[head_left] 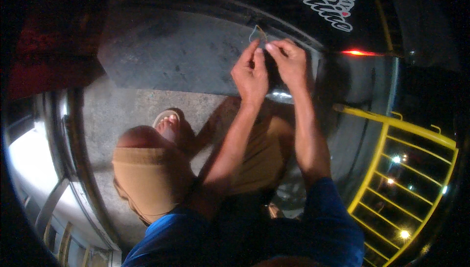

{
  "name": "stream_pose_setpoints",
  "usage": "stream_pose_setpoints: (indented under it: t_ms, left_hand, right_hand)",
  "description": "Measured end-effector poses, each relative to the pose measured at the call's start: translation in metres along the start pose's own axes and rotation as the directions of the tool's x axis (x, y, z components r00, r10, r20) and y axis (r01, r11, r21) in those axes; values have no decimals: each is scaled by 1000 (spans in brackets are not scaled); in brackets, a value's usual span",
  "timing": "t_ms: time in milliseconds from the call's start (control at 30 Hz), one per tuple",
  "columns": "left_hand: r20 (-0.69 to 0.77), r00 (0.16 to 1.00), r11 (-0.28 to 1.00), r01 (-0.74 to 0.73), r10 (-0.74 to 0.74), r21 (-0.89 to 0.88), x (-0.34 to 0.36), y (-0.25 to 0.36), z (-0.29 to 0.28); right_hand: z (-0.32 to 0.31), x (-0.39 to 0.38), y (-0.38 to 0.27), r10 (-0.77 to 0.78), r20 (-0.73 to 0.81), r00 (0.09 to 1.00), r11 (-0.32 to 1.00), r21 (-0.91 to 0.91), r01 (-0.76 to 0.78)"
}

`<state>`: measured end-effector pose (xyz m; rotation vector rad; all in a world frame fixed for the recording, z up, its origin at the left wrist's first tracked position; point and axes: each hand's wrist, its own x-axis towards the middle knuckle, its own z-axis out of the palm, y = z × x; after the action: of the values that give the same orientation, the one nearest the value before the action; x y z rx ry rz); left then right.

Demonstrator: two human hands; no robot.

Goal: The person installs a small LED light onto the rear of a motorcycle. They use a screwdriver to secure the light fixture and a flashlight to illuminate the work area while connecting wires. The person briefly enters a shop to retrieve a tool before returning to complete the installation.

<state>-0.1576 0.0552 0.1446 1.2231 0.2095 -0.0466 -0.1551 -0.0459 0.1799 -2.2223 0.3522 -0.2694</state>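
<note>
A thin loop of pale and yellowish wire (259, 31) rises from the fingertips of my two hands, held close together at the upper middle. My left hand (250, 73) is closed, thumb and index finger pinching at the wire's lower part. My right hand (288, 60), just to its right, is also closed in a pinch on the wire, its fingertips nearly touching the left's. What exactly sits between the fingertips is too small to make out. Behind them lies a dark grey metal plate (171, 46) on a black vehicle body.
A black panel with a decal (318, 0) and red lights (362, 52) borders the plate above. A yellow railing (391, 120) stands at the right, a metal door track (78, 149) at the left. My sandalled foot (167, 122) rests on the concrete floor (105, 125).
</note>
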Motion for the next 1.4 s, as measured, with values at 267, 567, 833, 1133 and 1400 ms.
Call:
stream_pose_setpoints:
  t_ms: [267,567,833,1133,1400]
  left_hand:
    - [80,996,995,55,-49,-80,1,-7,6]
    - [336,891,804,430,-305,-411,1,-3,14]
    - [445,847,693,508,-292,-512,-2,-10,17]
    - [427,861,689,487,-276,-537,-3,-14,16]
    - [277,909,801,409,-313,-437,-9,-10,15]
  right_hand:
    - [-1,0,-6,-53,-21,998,992,-119,51]
    - [-4,1,-3,-2,-46,999,992,-127,-4]
    - [-3,-6,-14,108,-37,993,984,144,-102]
    - [-2,-8,-16,126,-4,992,972,203,-122]
    - [-3,-7,-14,58,-25,998,988,143,-54]
